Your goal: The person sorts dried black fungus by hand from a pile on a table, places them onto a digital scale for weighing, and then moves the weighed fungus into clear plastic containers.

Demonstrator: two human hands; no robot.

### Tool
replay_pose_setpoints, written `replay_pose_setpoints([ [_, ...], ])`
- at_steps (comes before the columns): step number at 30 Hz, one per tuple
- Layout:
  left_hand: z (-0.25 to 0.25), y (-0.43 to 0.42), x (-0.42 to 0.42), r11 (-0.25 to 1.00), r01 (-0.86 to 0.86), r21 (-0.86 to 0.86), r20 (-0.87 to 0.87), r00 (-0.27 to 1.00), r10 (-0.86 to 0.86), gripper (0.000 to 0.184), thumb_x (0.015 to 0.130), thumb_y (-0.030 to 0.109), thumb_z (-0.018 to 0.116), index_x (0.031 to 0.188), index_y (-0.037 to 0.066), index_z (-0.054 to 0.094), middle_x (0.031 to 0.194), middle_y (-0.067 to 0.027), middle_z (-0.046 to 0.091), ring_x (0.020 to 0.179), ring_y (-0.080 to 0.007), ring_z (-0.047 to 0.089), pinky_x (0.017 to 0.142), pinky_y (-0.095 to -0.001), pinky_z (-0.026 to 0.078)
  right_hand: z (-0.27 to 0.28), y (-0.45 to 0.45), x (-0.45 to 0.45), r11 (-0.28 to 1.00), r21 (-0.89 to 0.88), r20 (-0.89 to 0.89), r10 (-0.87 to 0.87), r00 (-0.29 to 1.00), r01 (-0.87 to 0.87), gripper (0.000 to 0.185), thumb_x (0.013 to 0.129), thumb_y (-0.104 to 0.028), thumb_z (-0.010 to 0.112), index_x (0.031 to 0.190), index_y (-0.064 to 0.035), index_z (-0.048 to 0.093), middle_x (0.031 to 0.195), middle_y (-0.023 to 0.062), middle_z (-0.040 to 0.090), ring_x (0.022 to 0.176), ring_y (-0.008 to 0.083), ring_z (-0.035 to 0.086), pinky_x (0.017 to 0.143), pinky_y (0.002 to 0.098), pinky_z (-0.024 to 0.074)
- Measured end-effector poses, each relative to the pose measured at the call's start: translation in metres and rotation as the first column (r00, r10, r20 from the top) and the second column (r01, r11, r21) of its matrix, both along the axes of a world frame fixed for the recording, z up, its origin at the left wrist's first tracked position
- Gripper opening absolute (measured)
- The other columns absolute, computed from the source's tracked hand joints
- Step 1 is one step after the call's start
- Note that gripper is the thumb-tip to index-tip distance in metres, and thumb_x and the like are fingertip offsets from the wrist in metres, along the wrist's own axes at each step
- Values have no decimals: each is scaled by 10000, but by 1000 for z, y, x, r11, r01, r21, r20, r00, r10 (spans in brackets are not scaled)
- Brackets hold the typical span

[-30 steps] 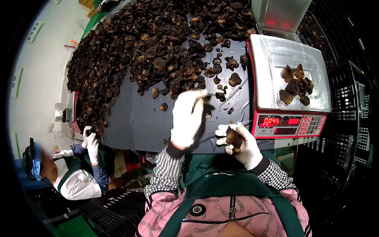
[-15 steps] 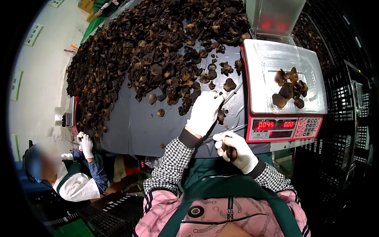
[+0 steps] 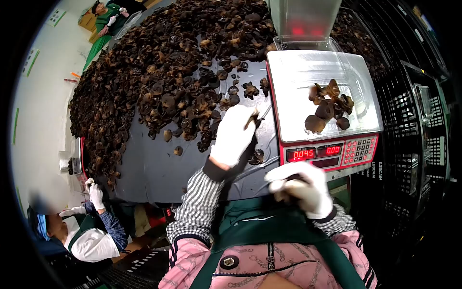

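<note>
My left hand (image 3: 234,136), in a white glove, is closed over the grey table, pinching a dark wood ear mushroom (image 3: 256,121) at its fingertips. A loose wood ear (image 3: 256,156) lies just below it on the table. My right hand (image 3: 308,189), also gloved, is curled in front of the scale's lower edge. Brown wood ear shows under its fingers, partly hidden and blurred. To the right, the red-and-silver scale (image 3: 275,96) bears a clear plastic tray (image 3: 353,77) with several wood ears (image 3: 326,110) in it. Its display (image 3: 303,154) reads 0.045.
A large heap of wood ears (image 3: 159,72) covers the table's far and left parts. Behind the scale stands a clear container (image 3: 304,19). Black crates (image 3: 409,130) line the right side. One co-worker (image 3: 91,236) is at left; another (image 3: 108,21) is farther back.
The view has shifted, moving the scale leftward in frame. My left hand has picked up a wood ear from beside the scale. My right hand has turned, its fingers now covering more of what it holds.
</note>
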State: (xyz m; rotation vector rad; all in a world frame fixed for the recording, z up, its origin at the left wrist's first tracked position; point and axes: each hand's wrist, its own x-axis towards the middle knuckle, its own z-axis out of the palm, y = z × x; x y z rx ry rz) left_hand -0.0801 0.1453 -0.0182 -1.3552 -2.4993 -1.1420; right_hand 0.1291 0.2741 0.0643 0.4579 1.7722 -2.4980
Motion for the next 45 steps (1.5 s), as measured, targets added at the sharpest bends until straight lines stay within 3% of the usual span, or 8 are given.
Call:
replay_pose_setpoints([
  [4, 5, -28, 47, 971, 59, -231, 32, 998, -53, 255, 865, 60, 659, 1117, 60, 701, 998, -123, 670, 975, -316, 635, 877, -405, 529, 14, 56, -3, 662, 371, -518, -434, 737, 651, 373, 951, -14, 445, 1288, 42, 595, 1024, 176, 713, 684, 130, 607, 611, 244, 501],
  [9, -11, -26, 76, 953, -5, -303, 35, 999, 17, 308, 847, 84, 720, 1155, 81, 706, 1144, -132, 647, 1045, -322, 622, 901, -397, 535, 22, 126, -38, 199, 768, -566, -236, 790, 609, 370, 962, 21, 612, 1331, 7, 632, 1360, 118, 655, 1028, 142, 669, 893, 278, 531],
  [18, -4, -26, 67, 988, -129, 87, 292, 951, 99, 218, 835, -41, 643, 1031, 25, 712, 999, -128, 683, 966, -289, 691, 873, -352, 556, 3, 138, -53, 289, 812, -491, -132, 861, 507, 378, 966, -86, 683, 1335, -15, 642, 1317, 134, 665, 1254, 242, 615, 1079, 350, 465],
  [25, 86, 94, 65, 881, 155, 446, -37, 987, -155, 407, 872, 2, 683, 1274, 63, 644, 1243, -175, 638, 1060, -347, 662, 892, -412, 568, 2, 143, -52, 304, 812, -471, -161, 867, 497, 354, 1049, -145, 566, 1373, -11, 619, 1350, 146, 664, 1257, 236, 617, 1104, 357, 443],
  [33, 56, 85, 22, 923, -39, 383, -92, 992, 81, 299, 870, 104, 700, 1166, 71, 673, 1214, -155, 654, 1173, -341, 591, 1026, -460, 466, 4, 145, -44, 371, 810, -416, -183, 891, 454, 424, 1096, -284, 502, 1363, 25, 614, 1347, 163, 664, 1274, 271, 609, 1116, 371, 426],
  [37, -20, 80, -40, 918, -308, -252, -93, 951, 294, 452, 848, 254, 722, 1257, 82, 633, 1353, -227, 550, 1205, -409, 535, 1003, -510, 478, 1, 145, -46, 330, 823, -441, -142, 886, 462, 419, 1095, -288, 505, 1329, 35, 633, 1314, 164, 678, 1253, 279, 620, 1104, 371, 434],
  [39, -50, 92, -40, 944, -279, -177, -210, 948, 241, 526, 824, 266, 727, 1310, 107, 604, 1398, -236, 530, 1214, -414, 532, 972, -518, 482, 4, 142, -47, 333, 818, -444, -151, 883, 469, 392, 1095, -265, 507, 1308, 34, 645, 1298, 156, 684, 1244, 271, 624, 1096, 368, 440],
  [45, -70, 78, -37, 966, -222, -130, -256, 949, 184, 116, 842, 99, 616, 952, 62, 623, 888, -133, 572, 935, -332, 563, 833, -430, 470, -4, 147, -44, 358, 783, -468, -200, 861, 508, 342, 1095, -215, 504, 1287, 23, 655, 1294, 130, 683, 1231, 236, 622, 1089, 355, 443],
])
